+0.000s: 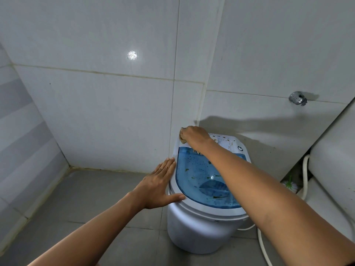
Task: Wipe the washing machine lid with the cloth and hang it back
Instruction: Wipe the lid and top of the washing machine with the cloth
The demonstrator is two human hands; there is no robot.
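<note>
Both hands are on the machine: the right hand [194,134] is clenched around a bunched tan cloth [182,138], pressing it onto the far left corner of the washing machine lid [199,175], while the left hand [159,186] lies open and flat, fingers spread, against the lid's left rim — apparently steadying it. Wiping looks barely begun, since leaf bits and specks dot the blue panel and the white control strip [228,141]; the next move likely calls for a firm sweep toward the near edge — hanging comes later.
</note>
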